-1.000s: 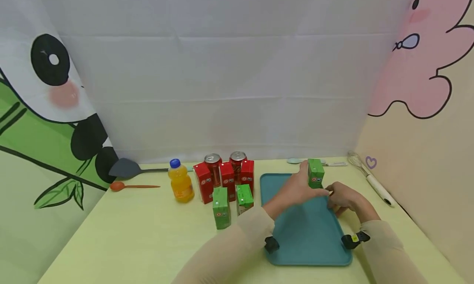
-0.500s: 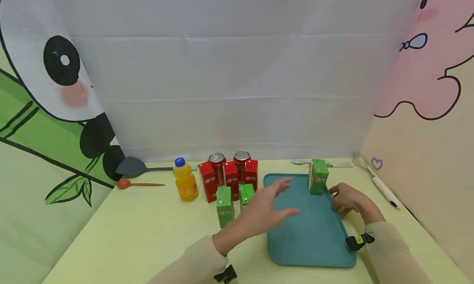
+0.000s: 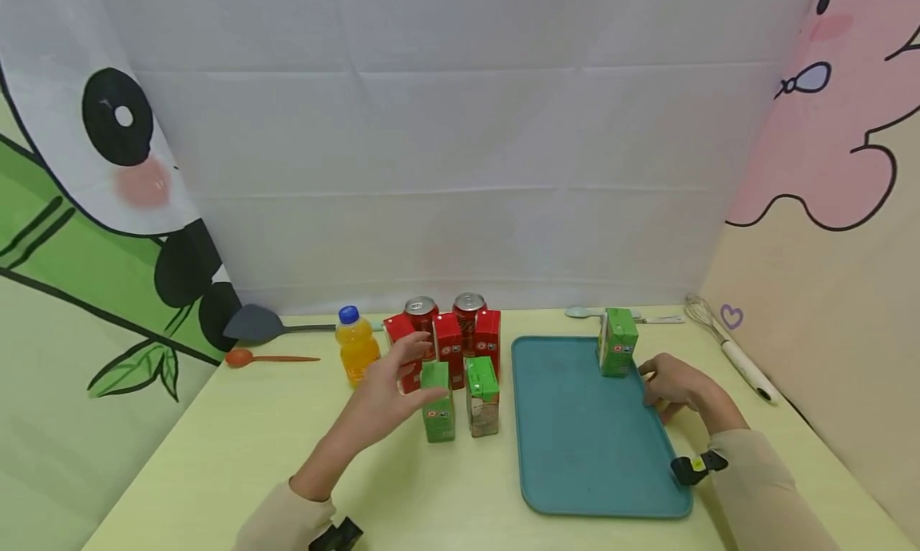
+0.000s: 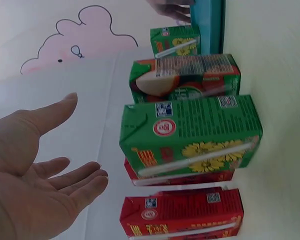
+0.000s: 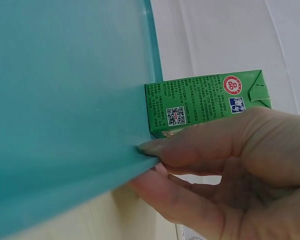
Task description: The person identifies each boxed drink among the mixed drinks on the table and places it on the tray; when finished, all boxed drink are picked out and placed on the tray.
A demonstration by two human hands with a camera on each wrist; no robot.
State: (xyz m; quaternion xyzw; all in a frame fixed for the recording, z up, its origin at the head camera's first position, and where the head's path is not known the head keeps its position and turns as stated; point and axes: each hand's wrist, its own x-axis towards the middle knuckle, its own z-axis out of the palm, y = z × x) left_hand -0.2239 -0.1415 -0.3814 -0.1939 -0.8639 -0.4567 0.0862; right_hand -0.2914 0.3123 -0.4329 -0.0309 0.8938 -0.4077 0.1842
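Observation:
My left hand [image 3: 384, 395] hovers beside a green drink carton [image 3: 438, 407], thumb and fingers spread with nothing between them. In the left wrist view the hand [image 4: 45, 170] is apart from that carton [image 4: 190, 135]. A second green-topped carton [image 3: 483, 399] stands to its right, with red cartons [image 3: 449, 347] behind. My right hand [image 3: 676, 385] pinches the right rim of a teal tray [image 3: 596, 455]; the right wrist view shows its thumb over the rim and fingers underneath. Another green carton [image 5: 205, 102] stands upright in the tray's far right corner.
Two red cans [image 3: 469, 311] stand behind the red cartons, and an orange juice bottle [image 3: 356, 347] with a blue cap is at their left. A spatula [image 3: 255, 325] and an orange spoon [image 3: 240, 358] lie far left. A whisk [image 3: 733, 351] lies along the right side.
My left hand has let go of the green carton in the tray's corner and moved left to the cartons outside the tray. My right hand has stayed at the tray's rim.

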